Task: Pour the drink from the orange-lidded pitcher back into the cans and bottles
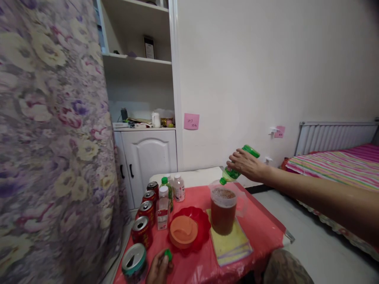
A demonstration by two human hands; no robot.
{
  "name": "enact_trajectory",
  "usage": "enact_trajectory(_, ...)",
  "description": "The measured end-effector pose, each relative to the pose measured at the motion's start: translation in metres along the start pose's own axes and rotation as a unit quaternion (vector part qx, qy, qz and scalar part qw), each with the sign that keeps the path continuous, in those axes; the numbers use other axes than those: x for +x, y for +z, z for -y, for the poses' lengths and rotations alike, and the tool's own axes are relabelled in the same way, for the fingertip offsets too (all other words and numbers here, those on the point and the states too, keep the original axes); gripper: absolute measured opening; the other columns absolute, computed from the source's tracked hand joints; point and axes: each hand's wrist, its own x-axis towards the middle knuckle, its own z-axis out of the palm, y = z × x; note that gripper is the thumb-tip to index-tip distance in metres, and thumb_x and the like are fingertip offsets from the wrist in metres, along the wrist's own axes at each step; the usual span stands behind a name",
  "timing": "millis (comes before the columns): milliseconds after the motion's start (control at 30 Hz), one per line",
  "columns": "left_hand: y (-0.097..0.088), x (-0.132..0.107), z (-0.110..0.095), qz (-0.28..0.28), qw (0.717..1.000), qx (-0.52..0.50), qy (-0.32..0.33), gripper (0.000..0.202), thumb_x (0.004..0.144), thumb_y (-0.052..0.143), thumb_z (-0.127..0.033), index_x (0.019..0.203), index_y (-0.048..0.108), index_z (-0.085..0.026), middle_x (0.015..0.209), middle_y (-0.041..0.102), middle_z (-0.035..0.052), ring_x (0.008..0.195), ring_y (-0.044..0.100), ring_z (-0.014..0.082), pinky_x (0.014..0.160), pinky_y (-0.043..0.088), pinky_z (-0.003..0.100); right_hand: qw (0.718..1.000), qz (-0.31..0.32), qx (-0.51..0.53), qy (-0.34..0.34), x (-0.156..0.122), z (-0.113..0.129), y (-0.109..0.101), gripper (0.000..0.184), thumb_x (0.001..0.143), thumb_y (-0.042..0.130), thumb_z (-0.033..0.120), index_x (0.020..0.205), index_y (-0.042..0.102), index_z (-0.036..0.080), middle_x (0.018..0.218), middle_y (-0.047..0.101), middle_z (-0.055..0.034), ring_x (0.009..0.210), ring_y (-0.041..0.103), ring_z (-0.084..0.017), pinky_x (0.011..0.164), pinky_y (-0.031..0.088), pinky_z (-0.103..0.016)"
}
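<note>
My right hand (245,163) is wrapped round a green plastic bottle (232,173), tilted with its mouth down over a clear plastic pitcher (223,215). Reddish-brown liquid with foam on top fills much of the pitcher, which stands on a folded yellow cloth (232,246). Near the table's front edge, my left hand (160,269) pinches a green bottle cap (168,254). Just beyond it sits a red scalloped dish (204,225) with an orange bowl (183,232) inside. A teal-rimmed can (134,261), its top opened, stands left of my left hand.
Several red cans (142,232) line the red-covered table's (260,225) left side. Beside them stand a clear bottle (163,209), a green bottle (166,185) and a white-capped bottle (179,188). A floral curtain (56,138) hangs left; a bed (343,165) is at right.
</note>
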Motion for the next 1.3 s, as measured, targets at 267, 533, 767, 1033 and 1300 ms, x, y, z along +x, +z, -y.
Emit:
enact_trajectory(267,-0.007,0.008,0.013,0.011,0.999,-0.008,-0.028,0.066,0.045,0.085,-0.065,0.089,0.067,-0.018,0.067,0.069,-0.0012,0.061,0.062,0.0192,0.060,0.051,0.030,1.000,-0.014,-0.017,-0.006,0.011,0.010,0.000,0.023,0.089,0.054,0.013,0.107,0.065,0.023,0.095,0.064,-0.0062,0.095,0.052,-0.026,0.105,0.026,-0.044)
enact_trajectory(533,-0.009,0.011,0.018,0.019,0.999,-0.026,-0.024,0.063,0.048,0.085,-0.061,0.091,0.066,-0.018,0.065,0.069,-0.0023,0.059,0.061,0.0173,0.059,0.050,0.028,1.000,-0.015,-0.018,-0.009,0.013,0.015,-0.002,0.027,0.091,0.052,0.016,0.114,0.064,0.024,0.097,0.065,-0.0059,0.097,0.053,-0.026,0.107,0.025,-0.045)
enact_trajectory(767,-0.011,0.012,0.022,0.008,1.000,-0.005,-0.016,0.065,0.050,0.084,-0.064,0.092,0.067,-0.017,0.065,0.069,-0.0012,0.061,0.062,0.0187,0.060,0.051,0.029,0.999,-0.017,0.000,-0.033,0.010,0.015,0.007,0.029,0.088,0.058,0.019,0.116,0.062,0.023,0.098,0.064,-0.0050,0.098,0.053,-0.026,0.108,0.023,-0.045)
enact_trajectory(1033,-0.006,0.005,0.009,0.003,1.000,0.015,-0.001,0.062,0.048,0.083,-0.065,0.086,0.070,-0.019,0.064,0.068,0.0000,0.060,0.063,0.0205,0.058,0.052,0.031,0.999,-0.017,0.023,-0.014,-0.001,0.009,0.007,0.024,0.090,0.055,0.017,0.112,0.064,0.022,0.094,0.064,-0.0054,0.094,0.054,-0.026,0.108,0.022,-0.048)
enact_trajectory(1300,0.003,-0.005,-0.005,-0.019,0.999,0.024,-0.008,0.065,0.043,0.082,-0.069,0.083,0.069,-0.020,0.067,0.068,0.0005,0.061,0.062,0.0217,0.059,0.052,0.033,0.999,-0.006,0.031,-0.007,-0.017,0.003,0.012,0.021,0.092,0.053,0.015,0.108,0.064,0.022,0.093,0.064,-0.0053,0.094,0.056,-0.025,0.107,0.023,-0.049)
